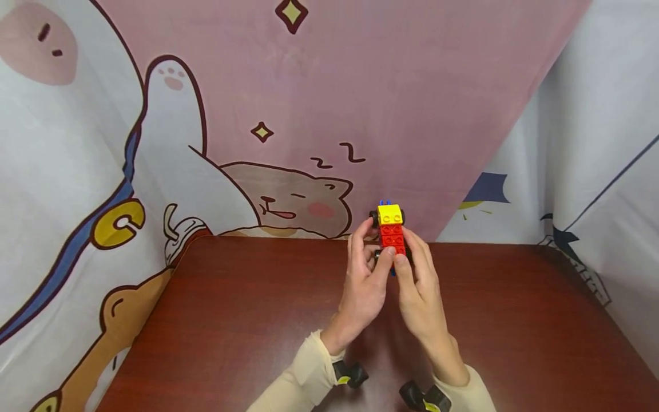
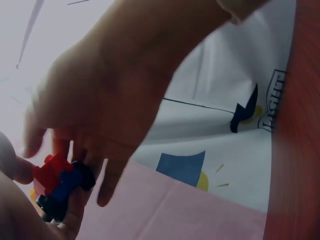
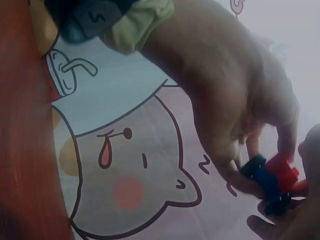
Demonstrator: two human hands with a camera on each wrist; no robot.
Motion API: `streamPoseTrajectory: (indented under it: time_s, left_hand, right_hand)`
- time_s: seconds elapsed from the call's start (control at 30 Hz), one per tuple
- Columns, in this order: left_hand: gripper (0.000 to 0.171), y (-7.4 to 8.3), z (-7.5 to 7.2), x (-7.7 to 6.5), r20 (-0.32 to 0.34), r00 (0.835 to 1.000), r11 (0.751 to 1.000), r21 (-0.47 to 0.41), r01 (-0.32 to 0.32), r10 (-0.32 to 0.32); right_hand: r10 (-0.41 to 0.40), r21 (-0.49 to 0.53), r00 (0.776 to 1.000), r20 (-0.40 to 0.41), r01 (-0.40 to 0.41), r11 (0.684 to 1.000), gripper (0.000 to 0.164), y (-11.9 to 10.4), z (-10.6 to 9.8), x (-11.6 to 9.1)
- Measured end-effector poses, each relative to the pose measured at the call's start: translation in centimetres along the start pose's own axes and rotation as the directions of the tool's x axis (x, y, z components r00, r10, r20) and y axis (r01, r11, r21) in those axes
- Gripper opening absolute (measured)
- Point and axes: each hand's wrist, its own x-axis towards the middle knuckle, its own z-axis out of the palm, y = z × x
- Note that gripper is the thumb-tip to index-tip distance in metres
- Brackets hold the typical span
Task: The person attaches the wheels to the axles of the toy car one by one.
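Observation:
A small toy car of building bricks point(image 1: 392, 233) is held up between both hands over the back of the table. It has a yellow brick at its far end, red bricks along the top, a blue base and black wheels. My left hand point(image 1: 364, 286) grips its left side, thumb on the red bricks. From the right, my right hand point(image 1: 422, 292) holds it with the thumb near the close end. Both wrist views show the red brick point(image 2: 50, 172) and the blue base point(image 3: 270, 181) among the fingers, the yellow part mostly hidden there.
The dark red-brown table point(image 1: 247, 303) lies beneath the hands. A printed cloth point(image 1: 412, 103) with cartoon animals hangs behind it and at both sides. Black devices are strapped at the left wrist point(image 1: 350, 373) and right wrist point(image 1: 424, 396).

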Motion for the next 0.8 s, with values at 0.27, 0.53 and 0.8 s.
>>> streamPoseTrajectory:
  time_s: [0.27,0.53,0.8]
  left_hand:
    - [0.041,-0.9,-0.4,0.4,0.012,1.0,0.993,0.119,0.022,-0.023]
    - [0.045,-0.9,-1.0,1.1,0.061,0.987,0.94,0.32,0.121,-0.148]
    - [0.048,-3.8,-1.2,1.4,0.03,0.954,0.892,0.364,0.268,-0.298]
  right_hand:
    - [0.122,-0.028,0.988,0.096,-0.119,0.992,0.054,0.0,-0.1,0.0]
    - [0.259,-0.141,0.939,0.226,-0.231,0.963,0.061,0.6,-0.8,0.3]
    - [0.322,-0.099,0.903,0.285,-0.307,0.947,0.061,4.0,0.1,0.7]
